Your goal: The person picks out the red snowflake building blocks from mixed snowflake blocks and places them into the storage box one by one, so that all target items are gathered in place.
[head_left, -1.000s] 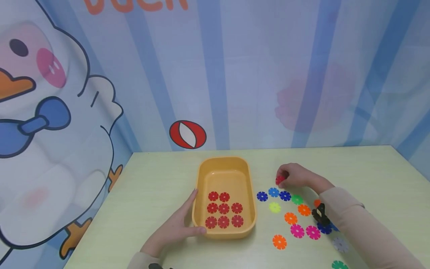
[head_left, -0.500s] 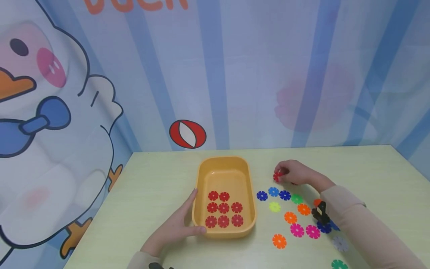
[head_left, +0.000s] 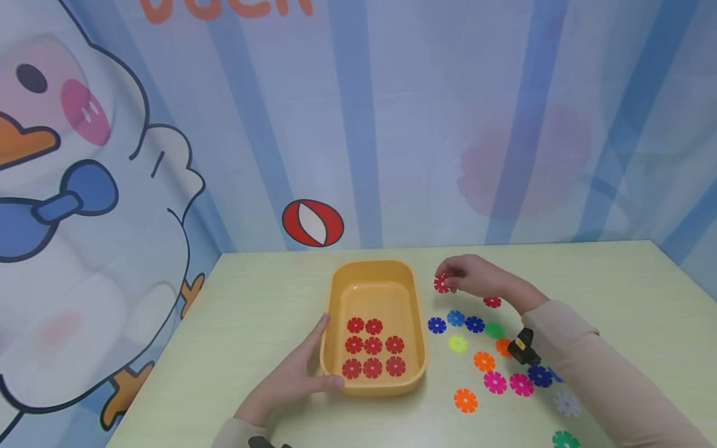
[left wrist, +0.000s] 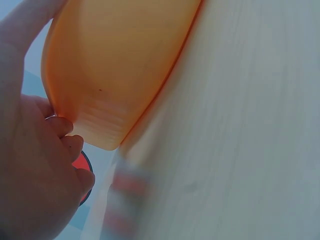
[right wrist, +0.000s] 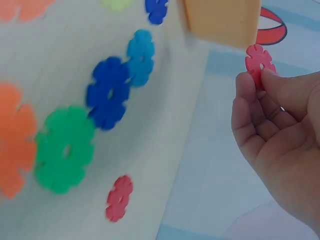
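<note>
Right hand (head_left: pixel 476 275) pinching a red disc (head_left: pixel 442 284) should carry it level over the tray (head_left: pixel 336 292), which the left hand (head_left: pixel 297 376) steadies with straight fingers, and lay it flat beside the red discs (head_left: pixel 373 347) inside.

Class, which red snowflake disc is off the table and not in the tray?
The red disc pinched in the right hand; another red one lies on the table, the rest in the orange tray.
</note>
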`<state>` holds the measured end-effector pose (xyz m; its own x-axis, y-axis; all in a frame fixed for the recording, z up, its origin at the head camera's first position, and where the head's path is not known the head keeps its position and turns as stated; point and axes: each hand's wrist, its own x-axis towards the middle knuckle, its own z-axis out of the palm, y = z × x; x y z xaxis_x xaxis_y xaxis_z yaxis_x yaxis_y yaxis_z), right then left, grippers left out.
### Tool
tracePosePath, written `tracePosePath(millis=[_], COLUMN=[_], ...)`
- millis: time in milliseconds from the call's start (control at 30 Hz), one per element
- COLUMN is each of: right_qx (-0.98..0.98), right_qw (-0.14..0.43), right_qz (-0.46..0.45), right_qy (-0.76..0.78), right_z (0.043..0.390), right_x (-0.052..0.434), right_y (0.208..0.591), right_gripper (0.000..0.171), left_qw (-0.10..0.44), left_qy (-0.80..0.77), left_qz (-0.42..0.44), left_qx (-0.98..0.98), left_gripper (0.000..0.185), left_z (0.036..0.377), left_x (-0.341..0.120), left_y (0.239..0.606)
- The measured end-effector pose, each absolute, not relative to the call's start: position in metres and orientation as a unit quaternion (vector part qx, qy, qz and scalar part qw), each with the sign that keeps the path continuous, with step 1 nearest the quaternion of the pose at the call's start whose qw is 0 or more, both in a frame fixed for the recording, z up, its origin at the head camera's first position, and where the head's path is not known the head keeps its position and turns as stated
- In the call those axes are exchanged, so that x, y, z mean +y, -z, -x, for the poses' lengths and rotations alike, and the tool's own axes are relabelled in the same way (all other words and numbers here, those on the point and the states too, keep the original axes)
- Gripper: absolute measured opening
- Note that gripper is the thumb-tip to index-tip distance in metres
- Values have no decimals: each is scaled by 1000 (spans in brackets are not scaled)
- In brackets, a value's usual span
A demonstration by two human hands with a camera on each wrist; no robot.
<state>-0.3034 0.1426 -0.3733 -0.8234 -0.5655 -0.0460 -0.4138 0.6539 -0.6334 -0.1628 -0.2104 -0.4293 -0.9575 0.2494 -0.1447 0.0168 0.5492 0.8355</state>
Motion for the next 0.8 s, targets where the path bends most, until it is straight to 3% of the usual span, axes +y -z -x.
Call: tracePosePath(millis=[467, 800], right_qx=[865, 869], right_qw=[115, 130], right_qz=[359, 361], right_qy=[331, 311], right_z=[294, 297], right_x=[95, 62], right_y=[354, 359], right_gripper=[21, 23], left_qw=[127, 129], left_qy=[-467, -472], left_qz=[-68, -76], left_qx=[872, 869], left_gripper=[110, 109], left_z=[162, 163], left_x=[-210, -211], left_y=[427, 429])
